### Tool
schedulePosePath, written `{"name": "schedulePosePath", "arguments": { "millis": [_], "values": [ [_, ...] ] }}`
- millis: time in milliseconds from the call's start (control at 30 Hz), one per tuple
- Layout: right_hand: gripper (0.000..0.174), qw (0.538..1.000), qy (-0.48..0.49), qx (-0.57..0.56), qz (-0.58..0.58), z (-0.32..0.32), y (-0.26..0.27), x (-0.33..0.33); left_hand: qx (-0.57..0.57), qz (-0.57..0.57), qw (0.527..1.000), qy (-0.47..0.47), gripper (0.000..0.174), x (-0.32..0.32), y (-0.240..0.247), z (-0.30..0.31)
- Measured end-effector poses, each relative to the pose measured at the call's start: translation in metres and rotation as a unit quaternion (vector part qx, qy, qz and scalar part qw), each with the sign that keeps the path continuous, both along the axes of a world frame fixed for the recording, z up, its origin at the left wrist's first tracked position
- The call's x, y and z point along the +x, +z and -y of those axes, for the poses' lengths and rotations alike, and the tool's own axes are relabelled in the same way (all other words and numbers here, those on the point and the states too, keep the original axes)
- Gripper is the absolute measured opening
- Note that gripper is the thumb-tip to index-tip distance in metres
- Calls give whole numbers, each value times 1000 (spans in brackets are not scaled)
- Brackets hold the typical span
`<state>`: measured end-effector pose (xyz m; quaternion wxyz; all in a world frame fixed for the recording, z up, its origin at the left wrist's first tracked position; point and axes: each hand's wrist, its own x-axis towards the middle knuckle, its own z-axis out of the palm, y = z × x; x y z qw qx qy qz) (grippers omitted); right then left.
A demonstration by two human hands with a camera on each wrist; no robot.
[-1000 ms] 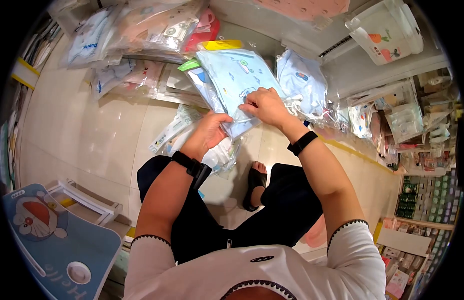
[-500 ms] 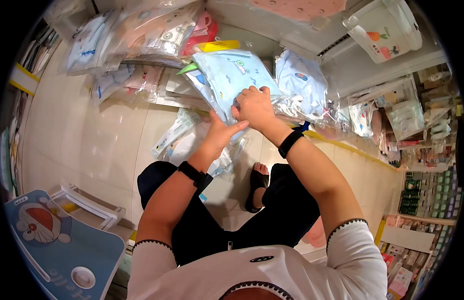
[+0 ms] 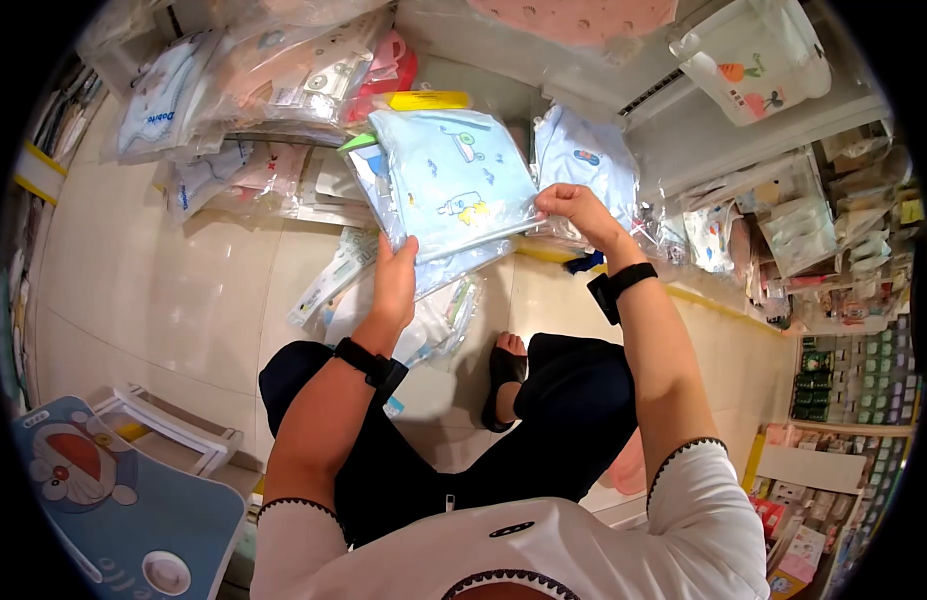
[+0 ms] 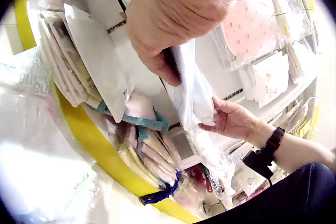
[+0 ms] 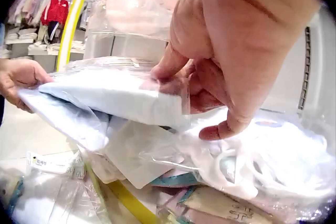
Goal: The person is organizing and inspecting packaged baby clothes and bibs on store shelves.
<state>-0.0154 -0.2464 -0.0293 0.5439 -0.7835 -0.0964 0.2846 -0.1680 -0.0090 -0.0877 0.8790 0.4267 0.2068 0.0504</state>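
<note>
A light blue folded cloth item with printed cartoon figures lies in a clear plastic bag, on top of a second bagged blue item. At the lower left edge of these packs, my left hand holds them between thumb and fingers. My right hand pinches the top bag's near right corner; its thumb and fingertips close on the clear plastic in the right wrist view. Seen from the left wrist, the packs stand edge-on under the left hand. Beside the right hand lies another bagged blue garment with white cords.
Stacked bagged clothes fill the shelf at left. More packets lie on the floor below the hands. A white bin with carrot print stands at upper right. A blue cartoon folding table is at lower left.
My hands have moved apart: the right went right to the top bag's corner, the left shifted left along the edge. The print near the front, earlier covered by the right hand, now shows.
</note>
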Motion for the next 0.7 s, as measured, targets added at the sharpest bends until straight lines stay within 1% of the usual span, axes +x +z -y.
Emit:
{"name": "schedulePosePath", "arguments": {
  "millis": [33,100,133,167,200,267,300,400,433,467,533,600,633,700],
  "values": [
    [17,999,-36,30,-19,-1,-3,2,-10,5,1000,1,48,0,-1,0],
    [16,989,-51,-118,76,-11,-10,3,-31,15,999,3,48,-1,-2,2],
    [15,972,-58,-191,125,-19,-12,2,-54,13,998,3,48,-2,-3,2],
    [13,929,-38,-264,258,-25,-21,-5,-76,12,997,4,48,-2,-3,1],
    [13,895,-14,-316,313,-29,-23,-9,-99,12,995,4,48,-2,-2,0],
    [12,807,33,-413,420,-37,-22,-13,-118,-7,993,6,49,-2,-2,-2],
    [14,790,24,-379,482,-38,-16,-15,-129,-15,991,9,49,-1,-1,-4],
    [19,736,41,-283,614,-43,11,-27,-111,-37,993,9,47,1,3,-3],
    [22,747,88,-239,614,-52,26,-39,-124,-32,992,7,47,2,2,-2],
    [20,779,154,-205,572,-58,29,-47,-135,-26,991,3,46,3,0,-3],
    [21,763,270,-229,541,-75,29,-69,-148,-31,989,1,45,4,2,-3],
    [23,707,250,-268,605,-84,12,-77,-154,-52,987,6,44,4,10,-2],
    [24,677,238,-287,635,-85,7,-79,-161,-45,986,1,44,4,10,-2],
    [28,662,234,-314,639,-86,6,-79,-177,-30,984,-6,43,4,9,-1]
  ]
}}
